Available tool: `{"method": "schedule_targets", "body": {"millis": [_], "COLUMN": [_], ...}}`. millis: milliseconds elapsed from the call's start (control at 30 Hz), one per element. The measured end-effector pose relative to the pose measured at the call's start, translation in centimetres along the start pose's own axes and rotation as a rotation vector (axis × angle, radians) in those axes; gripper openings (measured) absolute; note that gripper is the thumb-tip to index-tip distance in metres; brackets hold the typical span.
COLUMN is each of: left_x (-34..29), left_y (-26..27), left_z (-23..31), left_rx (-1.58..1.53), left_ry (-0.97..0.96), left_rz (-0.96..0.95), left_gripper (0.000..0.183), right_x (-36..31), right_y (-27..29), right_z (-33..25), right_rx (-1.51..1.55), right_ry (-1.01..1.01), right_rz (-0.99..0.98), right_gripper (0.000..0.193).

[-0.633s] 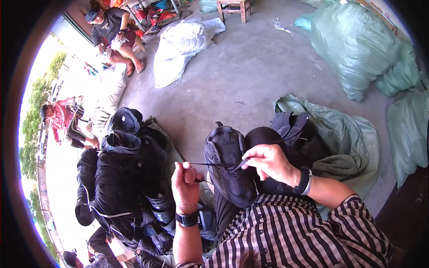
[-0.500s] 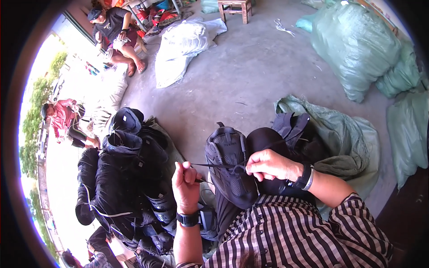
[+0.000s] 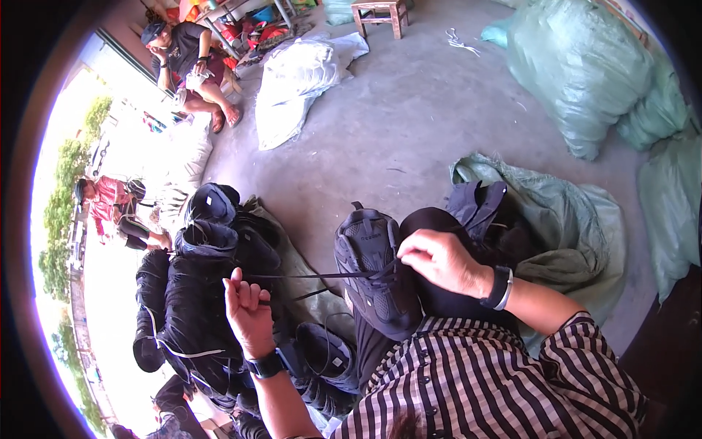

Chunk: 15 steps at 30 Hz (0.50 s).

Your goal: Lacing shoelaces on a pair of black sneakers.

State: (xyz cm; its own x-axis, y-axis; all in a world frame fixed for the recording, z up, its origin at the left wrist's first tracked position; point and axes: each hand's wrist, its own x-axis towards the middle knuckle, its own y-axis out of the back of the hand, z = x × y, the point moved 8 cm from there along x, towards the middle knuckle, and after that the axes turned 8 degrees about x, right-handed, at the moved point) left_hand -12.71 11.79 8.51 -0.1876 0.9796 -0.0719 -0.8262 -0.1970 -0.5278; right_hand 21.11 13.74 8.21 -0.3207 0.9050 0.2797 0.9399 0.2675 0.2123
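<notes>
2 hands (image 3: 248, 311) (image 3: 439, 260) grip a taut lace (image 3: 307, 276) over the shoe (image 3: 373, 271), bare floor (image 3: 409, 124) ahead.

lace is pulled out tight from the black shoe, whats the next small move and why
Probably draw the left hand further out: it pinches the black lace, which runs taut to the right hand at the eyelets of the black shoe on the lap, so slack seems gone here.

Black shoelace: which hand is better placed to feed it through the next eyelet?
Probably the right hand: it sits on the dark sneaker at the lacing, pinching the black shoelace there. The left hand holds the lace's far end, pulled taut away from the shoe.
</notes>
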Motion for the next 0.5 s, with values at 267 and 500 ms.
{"method": "schedule_targets", "body": {"millis": [267,500], "left_x": [0.1,1.4], "left_y": [2.2,7.3], "left_z": [4.4,2.6], "left_rx": [0.035,-0.059], "left_ry": [-0.146,-0.024], "left_rz": [0.122,0.17], "left_gripper": [0.034,0.036], "right_x": [0.0,-1.9], "right_y": [-0.4,2.5], "right_z": [0.7,-0.1], "right_rx": [-0.446,-0.558], "right_ry": [-0.006,0.04], "right_rz": [-0.192,-0.393], "right_gripper": [0.021,0.019]}}
